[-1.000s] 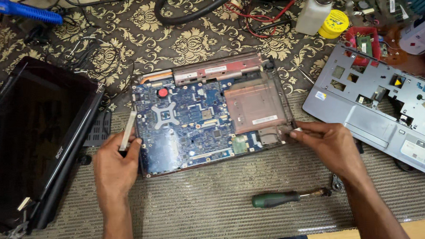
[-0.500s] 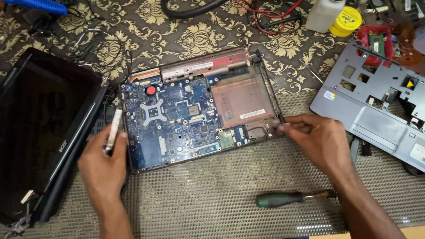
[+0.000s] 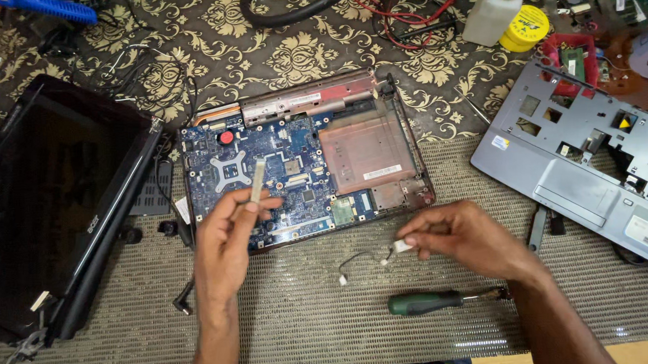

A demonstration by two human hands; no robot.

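Note:
An opened laptop base (image 3: 305,161) lies in the middle, its blue circuit board (image 3: 266,177) and a copper-coloured plate (image 3: 366,152) exposed. My left hand (image 3: 225,243) hovers over the board's front edge and pinches a short pale strip (image 3: 258,181) upright between thumb and fingers. My right hand (image 3: 466,238) is in front of the base's right corner, fingers closed on a small white part with a thin dark wire (image 3: 363,261) trailing left onto the mat. A green-handled screwdriver (image 3: 443,300) rests on the mat just below my right hand.
The detached screen lid (image 3: 59,198) lies at the left. A grey palm-rest cover (image 3: 589,158) sits at the right. Behind are a white bottle (image 3: 496,11), a yellow tin (image 3: 523,28), a red tray (image 3: 567,59), cables and a black hose (image 3: 289,11).
My left hand rose from the base's left edge to above the board with the strip. My right hand came away from the base's right corner, drawing out the small wired part.

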